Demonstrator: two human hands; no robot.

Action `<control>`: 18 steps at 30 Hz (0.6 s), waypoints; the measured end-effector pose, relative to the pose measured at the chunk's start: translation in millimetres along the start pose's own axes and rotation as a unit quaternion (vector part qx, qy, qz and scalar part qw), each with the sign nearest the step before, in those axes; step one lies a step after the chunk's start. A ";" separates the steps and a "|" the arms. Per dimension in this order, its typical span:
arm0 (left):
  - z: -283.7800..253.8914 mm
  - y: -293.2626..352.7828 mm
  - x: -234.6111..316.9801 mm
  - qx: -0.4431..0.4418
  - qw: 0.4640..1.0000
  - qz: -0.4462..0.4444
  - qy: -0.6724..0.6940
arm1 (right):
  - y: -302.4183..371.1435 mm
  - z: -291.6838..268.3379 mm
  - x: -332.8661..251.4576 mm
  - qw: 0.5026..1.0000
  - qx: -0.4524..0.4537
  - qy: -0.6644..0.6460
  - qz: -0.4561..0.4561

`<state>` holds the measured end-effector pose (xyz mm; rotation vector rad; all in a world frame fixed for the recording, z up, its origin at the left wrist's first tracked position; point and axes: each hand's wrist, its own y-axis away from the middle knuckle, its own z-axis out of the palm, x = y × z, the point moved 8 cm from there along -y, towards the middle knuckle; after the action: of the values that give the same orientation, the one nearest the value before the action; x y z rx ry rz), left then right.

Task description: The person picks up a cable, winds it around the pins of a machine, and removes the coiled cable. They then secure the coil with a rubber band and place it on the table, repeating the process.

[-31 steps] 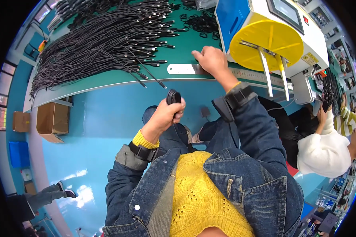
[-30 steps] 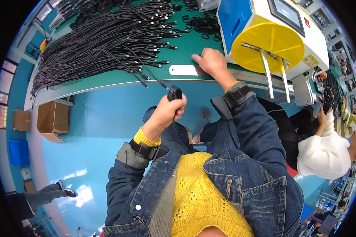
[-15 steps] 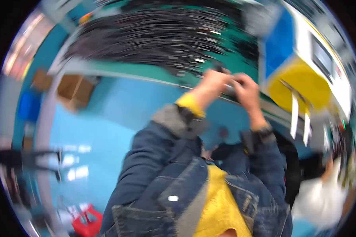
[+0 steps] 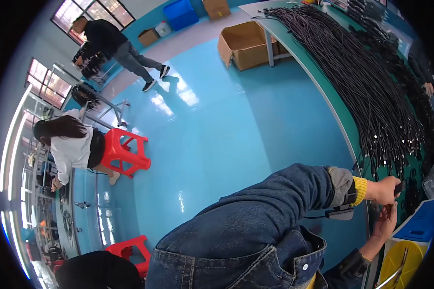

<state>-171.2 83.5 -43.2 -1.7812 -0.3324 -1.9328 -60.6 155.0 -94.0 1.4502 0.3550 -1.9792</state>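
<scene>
At the right side, beside the green worktable [image 4: 323, 77], my two hands are close together. My left hand [image 4: 384, 190] is closed round a small black piece [image 4: 399, 188] whose kind I cannot make out. Just below it is my right hand [image 4: 385, 223], its fingers bent up towards the left hand; what they pinch is hidden. A thick spread of black cables [image 4: 342, 62] with small metallic ends covers the table beyond my hands. Under my left wrist, a small grey box [image 4: 340, 213] with a black lead sits at the table's edge.
A yellow and blue machine [image 4: 404, 257] stands close to my right hand. An open cardboard box [image 4: 248, 45] lies on the floor by the table leg. Red stools [image 4: 125, 153] stand at left. One person [image 4: 113, 43] stands far off; another [image 4: 72, 144] sits at a bench.
My view has swung to the left, so the table and both hands now appear at the right side. The hands remain together at the table's edge. Two other people have come into view.
</scene>
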 end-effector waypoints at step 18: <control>16.9 -16.4 10.6 -0.054 0.932 0.049 -0.354 | 72.2 -22.5 -20.4 0.963 0.173 0.161 -0.128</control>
<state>-165.2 103.9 -28.4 -2.4749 -0.3651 -1.1954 6.1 120.4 -71.9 2.0500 0.3632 -2.0797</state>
